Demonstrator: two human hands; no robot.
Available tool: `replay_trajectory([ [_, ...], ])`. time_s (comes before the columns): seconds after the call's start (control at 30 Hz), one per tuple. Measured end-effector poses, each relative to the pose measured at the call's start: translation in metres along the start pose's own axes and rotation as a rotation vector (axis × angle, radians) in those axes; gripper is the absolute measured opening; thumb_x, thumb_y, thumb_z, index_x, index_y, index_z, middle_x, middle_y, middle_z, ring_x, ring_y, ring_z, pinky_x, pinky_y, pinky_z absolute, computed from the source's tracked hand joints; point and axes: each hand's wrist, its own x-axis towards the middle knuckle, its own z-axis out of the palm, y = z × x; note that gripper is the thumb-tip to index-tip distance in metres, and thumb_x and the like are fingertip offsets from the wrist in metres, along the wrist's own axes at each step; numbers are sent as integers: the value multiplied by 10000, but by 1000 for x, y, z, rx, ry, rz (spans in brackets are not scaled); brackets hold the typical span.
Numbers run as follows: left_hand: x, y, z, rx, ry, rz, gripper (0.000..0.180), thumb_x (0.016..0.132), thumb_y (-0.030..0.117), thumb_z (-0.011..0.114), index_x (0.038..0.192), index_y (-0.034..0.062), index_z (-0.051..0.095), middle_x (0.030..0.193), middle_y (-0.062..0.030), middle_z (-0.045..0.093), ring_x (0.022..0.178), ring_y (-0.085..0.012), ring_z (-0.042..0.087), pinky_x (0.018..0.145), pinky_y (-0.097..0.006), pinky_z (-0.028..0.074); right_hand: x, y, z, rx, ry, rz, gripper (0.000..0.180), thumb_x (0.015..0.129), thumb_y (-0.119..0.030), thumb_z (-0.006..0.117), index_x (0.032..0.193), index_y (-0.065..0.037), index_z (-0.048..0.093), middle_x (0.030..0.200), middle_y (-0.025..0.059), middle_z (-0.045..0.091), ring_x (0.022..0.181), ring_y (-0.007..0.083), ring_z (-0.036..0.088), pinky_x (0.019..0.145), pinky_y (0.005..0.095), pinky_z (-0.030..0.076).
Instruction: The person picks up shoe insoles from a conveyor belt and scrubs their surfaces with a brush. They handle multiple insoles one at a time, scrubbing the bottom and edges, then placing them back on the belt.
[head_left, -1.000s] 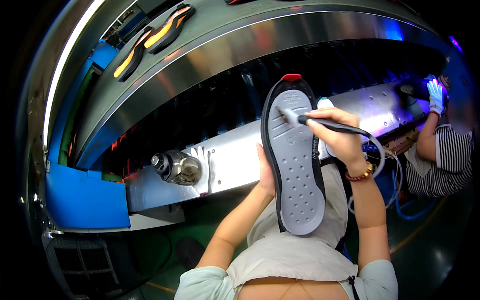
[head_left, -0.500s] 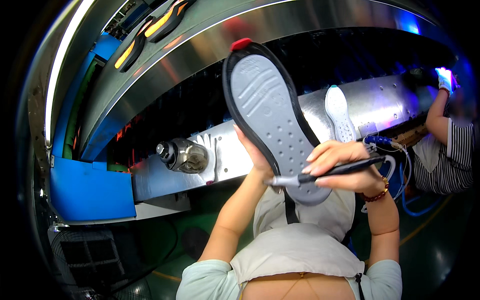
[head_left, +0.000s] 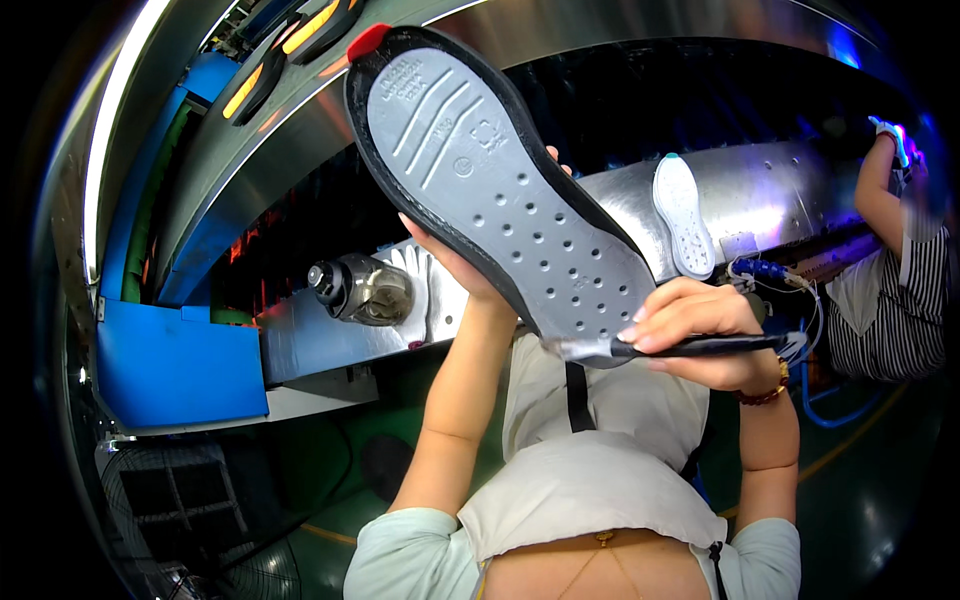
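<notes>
A large shoe sole (head_left: 505, 200) with a grey dimpled face, a black rim and a red tab at its far end is held up in front of me, slanting from upper left to lower right. My left hand (head_left: 455, 258) grips it from behind, thumb along its left edge and fingertips showing past the right edge. Between the fingers of my right hand (head_left: 700, 330) lies a black-handled brush (head_left: 690, 347), its pale, blurred front end pointing left at the sole's near end. Whether the bristles touch the rim I cannot tell. A pale tube shows at the brush's rear.
A white sole (head_left: 684, 215) lies on the metal ledge (head_left: 740, 190). A dark-lidded clear bottle (head_left: 365, 290) and a white glove (head_left: 418, 290) sit at left. Black-and-orange soles (head_left: 255, 88) rest on the conveyor. A co-worker's arm (head_left: 878, 195) is at far right; a fan (head_left: 185, 510) stands lower left.
The sole has shifted up and left, leans further left and looks larger. My left hand moved with it. My right hand and the brush have shifted slightly right, the brush now nearly level.
</notes>
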Motion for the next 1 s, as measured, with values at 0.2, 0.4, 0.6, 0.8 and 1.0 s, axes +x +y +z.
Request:
replay_trajectory([
  [0.2,1,5,2,126,40,23,981,733,770,314,1388,56,162,1321,-304,294,1160,-443,380,962,-514,342,-11,6,-5,10,133,162,210,632,36,702,833,-18,673,899,89,666,935,196,565,834,311,452],
  [0.4,9,11,13,259,160,33,979,735,769,314,1377,41,190,1306,-287,332,1153,-402,415,968,-478,356,-20,19,-12,466,178,141,244,612,83,682,844,10,662,900,143,659,945,228,570,882,340,421],
  [0.6,-31,-24,26,-130,-34,86,901,762,725,357,1333,30,318,1327,-175,383,1170,-303,432,946,-412,400,-10,11,18,754,373,231,193,680,43,668,866,16,623,918,170,628,895,238,593,846,333,455],
  [0.8,-35,4,-8,-155,-29,-338,507,812,367,466,1143,-11,531,1050,-163,604,892,-267,614,793,-371,502,-3,-9,9,356,48,103,214,633,83,695,833,16,662,902,172,652,841,218,629,779,303,496],
  [1.0,-18,26,19,143,328,-776,332,771,212,554,1014,-10,598,931,-144,639,808,-204,625,750,-304,494,18,-17,-4,150,-197,133,182,674,53,684,848,9,654,908,159,658,875,243,646,785,295,506],
])
